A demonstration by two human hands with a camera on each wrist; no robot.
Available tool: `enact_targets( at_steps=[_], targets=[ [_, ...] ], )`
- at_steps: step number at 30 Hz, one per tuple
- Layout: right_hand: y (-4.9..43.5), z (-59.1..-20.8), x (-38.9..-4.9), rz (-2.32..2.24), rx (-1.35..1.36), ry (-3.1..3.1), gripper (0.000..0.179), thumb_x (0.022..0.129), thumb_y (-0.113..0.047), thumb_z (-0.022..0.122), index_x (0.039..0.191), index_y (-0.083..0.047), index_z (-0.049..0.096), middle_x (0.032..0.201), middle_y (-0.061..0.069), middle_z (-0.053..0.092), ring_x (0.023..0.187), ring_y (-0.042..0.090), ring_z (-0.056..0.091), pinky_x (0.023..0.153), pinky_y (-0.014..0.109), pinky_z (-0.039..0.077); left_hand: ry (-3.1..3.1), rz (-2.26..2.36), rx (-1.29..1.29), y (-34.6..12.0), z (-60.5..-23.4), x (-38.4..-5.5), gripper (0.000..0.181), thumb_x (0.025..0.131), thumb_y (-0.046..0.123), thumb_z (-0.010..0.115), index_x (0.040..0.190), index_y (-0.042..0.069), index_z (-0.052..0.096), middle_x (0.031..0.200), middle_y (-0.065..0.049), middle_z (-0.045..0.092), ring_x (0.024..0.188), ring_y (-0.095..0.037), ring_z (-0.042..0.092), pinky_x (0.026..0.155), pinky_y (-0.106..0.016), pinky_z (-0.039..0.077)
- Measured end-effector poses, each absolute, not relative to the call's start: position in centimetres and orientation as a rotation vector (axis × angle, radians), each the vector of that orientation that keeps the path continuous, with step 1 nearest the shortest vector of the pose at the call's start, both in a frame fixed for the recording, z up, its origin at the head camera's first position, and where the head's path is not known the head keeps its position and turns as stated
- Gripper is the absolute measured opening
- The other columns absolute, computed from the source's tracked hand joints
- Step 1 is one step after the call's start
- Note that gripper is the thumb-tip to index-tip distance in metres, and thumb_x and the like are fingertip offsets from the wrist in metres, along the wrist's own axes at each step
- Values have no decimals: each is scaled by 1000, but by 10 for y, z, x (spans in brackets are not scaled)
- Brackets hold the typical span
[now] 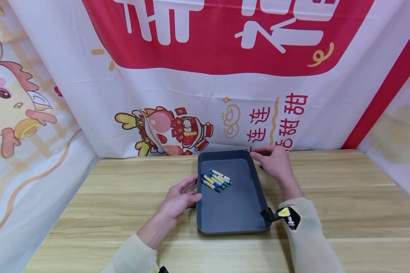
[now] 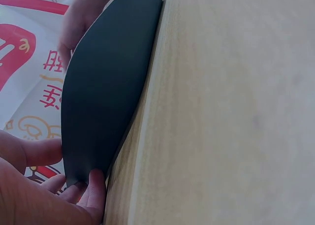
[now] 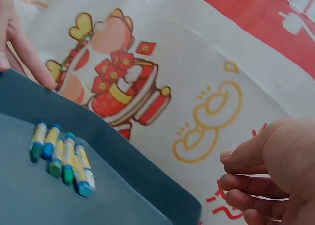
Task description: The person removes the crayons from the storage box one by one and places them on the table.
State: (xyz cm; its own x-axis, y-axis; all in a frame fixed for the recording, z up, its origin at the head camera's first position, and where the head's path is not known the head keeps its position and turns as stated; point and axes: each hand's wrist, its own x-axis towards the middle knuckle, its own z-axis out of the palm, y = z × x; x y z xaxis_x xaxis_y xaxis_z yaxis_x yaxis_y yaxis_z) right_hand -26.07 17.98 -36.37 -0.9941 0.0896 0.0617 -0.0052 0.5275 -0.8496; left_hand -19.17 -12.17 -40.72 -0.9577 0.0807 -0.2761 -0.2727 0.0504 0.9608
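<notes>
A dark grey rectangular tray (image 1: pixel 232 212) lies lengthwise on the wooden table. Several crayons with yellow wrappers and blue or green ends, among them a crayon (image 1: pixel 210 185), lie in a loose group inside, near its left wall. My left hand (image 1: pixel 179 197) holds the tray's left side, thumb at the rim and fingertips against the outer wall. At the far right corner is my right hand (image 1: pixel 275 163), its fingers loosely bent and nothing between them. The right wrist view shows these fingertips (image 3: pixel 229 178) just off the corner.
A small dark-ended piece (image 1: pixel 261 166) shows on the table beside the right hand, mostly hidden by it. Behind the table (image 1: pixel 345 197) hangs a printed cloth (image 1: pixel 164 87) in red and white, with more cloth (image 1: pixel 51 167) along the left side.
</notes>
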Motion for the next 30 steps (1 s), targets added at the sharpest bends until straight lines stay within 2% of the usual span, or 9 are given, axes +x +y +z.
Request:
enact_targets(
  at_steps=[3,11,19,30],
  targets=[
    [172,-363,-259,1499,-53,-2644,30,103,-29,70,127,-11,77,130,14,75,116,31,65,97,42,53,2076,1989,-196,-122,-407,-191,68,96,-2,70,158,19,52,166,-13,48,143,-37,58,98,-36,62],
    [152,-363,-256,1516,-16,-2631,30,104,-29,69,127,-11,77,129,13,75,115,30,66,100,46,55,2079,1975,-213,-122,-409,-191,66,97,-1,69,158,20,52,166,-12,49,143,-36,58,102,-38,61],
    [132,-359,-254,1485,20,-2611,25,102,-28,71,121,-12,80,119,11,78,107,28,69,89,39,55,2084,1977,-218,-122,-408,-192,66,97,-1,69,157,21,53,165,-11,49,142,-35,59,100,-37,61],
    [111,-360,-250,1513,56,-2578,25,101,-26,74,120,-11,80,113,9,78,102,25,69,85,36,55,2089,1969,-204,-121,-405,-192,66,98,-1,69,158,20,52,166,-12,48,143,-36,58,102,-38,61]
  ],
)
